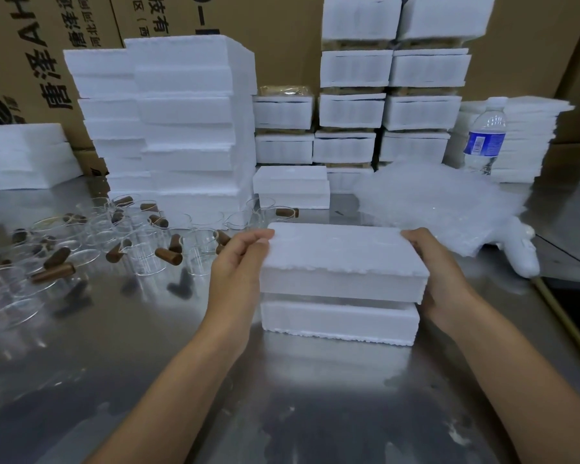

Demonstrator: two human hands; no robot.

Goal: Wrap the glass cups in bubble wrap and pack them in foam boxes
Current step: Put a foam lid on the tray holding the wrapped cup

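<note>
While both hands grip the upper foam half [345, 259], it sits level just above the lower foam half [339, 321], with a narrow gap between them. My left hand [238, 262] pinches the left end and my right hand [439, 272] clasps the right end. The lower half rests on the steel table [282, 396], directly below and between my hands. I cannot tell what is inside the gap.

Status, judged: this box is at the closing or opening step, and I cannot tell which. Much is left to do. The unwrapped glass cups [141, 242], with brown handles, stand to the left of my left hand.

Counts:
- Foam halves in hand or under it: two.
- Loose cups: more than a dozen; overlap prevents an exact count.
- Bubble wrap [436, 202]: one heap, just beyond my right hand.
- Closed foam box [292, 185]: one, beyond and between my hands.
- Empty foam stack [188, 122]: one tall double column, beyond my left hand.
- Packed boxes [352, 112]: at least ten, stacked in three columns farther beyond my hands, judged finished.
- Water bottle [484, 135]: one, far beyond my right hand, beside the foam sheets [523, 139].
</note>
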